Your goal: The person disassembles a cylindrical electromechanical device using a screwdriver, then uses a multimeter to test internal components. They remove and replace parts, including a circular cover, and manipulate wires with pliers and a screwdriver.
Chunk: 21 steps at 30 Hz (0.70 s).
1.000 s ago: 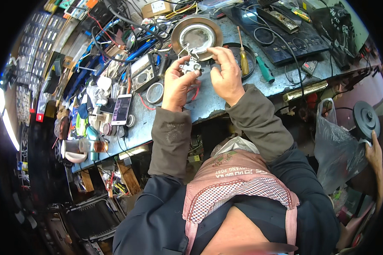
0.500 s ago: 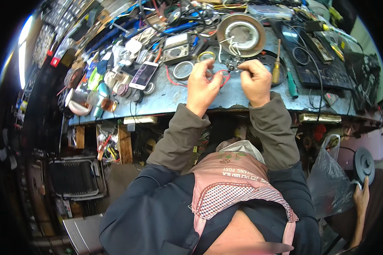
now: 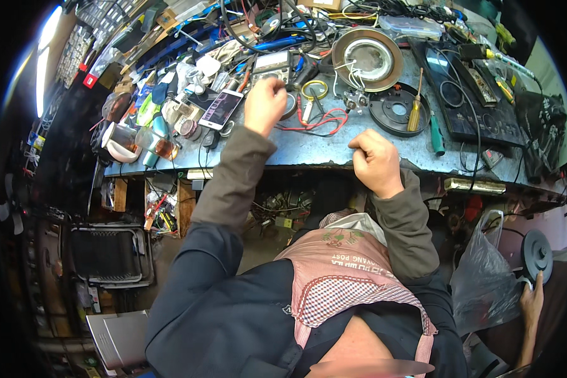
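My left hand [image 3: 266, 106] is curled over the near side of an analog multimeter [image 3: 273, 62]. Its fingertips are hidden, so whether they grip the dial does not show. Close to the bench's front edge, my right hand [image 3: 377, 162] is loosely closed, with nothing visible in it. Between the hands lie red and black test leads [image 3: 324, 123] with their probes. Beyond my right hand are a small metal part with wires [image 3: 355, 101] and a round black housing [image 3: 384, 121]. A yellow-handled screwdriver [image 3: 414, 113] rests across that housing.
A round metal heating plate [image 3: 387, 66] sits behind the housing. To the right are a green-handled tool [image 3: 436, 135] and a black glass panel [image 3: 463, 120]. A white phone [image 3: 222, 110] and cups [image 3: 121, 142] crowd the left. Another person's hand [image 3: 533, 296] holds a grey disc [image 3: 537, 255].
My hands have moved apart. The left went left and forward to the multimeter; the right drew back toward the bench's front edge. The test leads and small metal part are now uncovered.
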{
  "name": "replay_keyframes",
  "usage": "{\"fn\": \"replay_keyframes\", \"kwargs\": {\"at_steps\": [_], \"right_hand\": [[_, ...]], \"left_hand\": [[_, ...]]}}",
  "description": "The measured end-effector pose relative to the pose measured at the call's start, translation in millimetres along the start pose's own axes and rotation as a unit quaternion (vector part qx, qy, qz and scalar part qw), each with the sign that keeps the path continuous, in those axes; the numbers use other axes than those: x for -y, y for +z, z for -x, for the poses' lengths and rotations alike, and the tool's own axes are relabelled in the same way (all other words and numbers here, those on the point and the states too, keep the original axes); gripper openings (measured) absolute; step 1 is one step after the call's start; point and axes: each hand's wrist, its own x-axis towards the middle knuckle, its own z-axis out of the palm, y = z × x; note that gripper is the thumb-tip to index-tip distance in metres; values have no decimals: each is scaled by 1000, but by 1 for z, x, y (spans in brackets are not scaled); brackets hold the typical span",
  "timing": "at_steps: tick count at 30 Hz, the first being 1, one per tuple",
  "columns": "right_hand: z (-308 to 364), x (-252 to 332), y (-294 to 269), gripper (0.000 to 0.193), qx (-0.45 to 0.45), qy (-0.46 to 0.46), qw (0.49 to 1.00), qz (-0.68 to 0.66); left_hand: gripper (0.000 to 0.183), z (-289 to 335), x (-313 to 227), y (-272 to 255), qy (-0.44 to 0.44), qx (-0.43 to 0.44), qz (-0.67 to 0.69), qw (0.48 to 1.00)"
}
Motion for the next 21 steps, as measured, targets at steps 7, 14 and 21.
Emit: {"fn": "replay_keyframes", "kwargs": {"at_steps": [7,14,21], "right_hand": [[-3,0,0,9,14,8,1000,18],[-2,1,1,8,-5,9,1000,19],[-2,-6,0,9,-17,1,1000,18]], "left_hand": [[33,-104,2,61,15,155,-304,940],[48,-146,10,96,-95,186,-351,913],[69,-148,-4,87,-131,96,-294,942]]}}
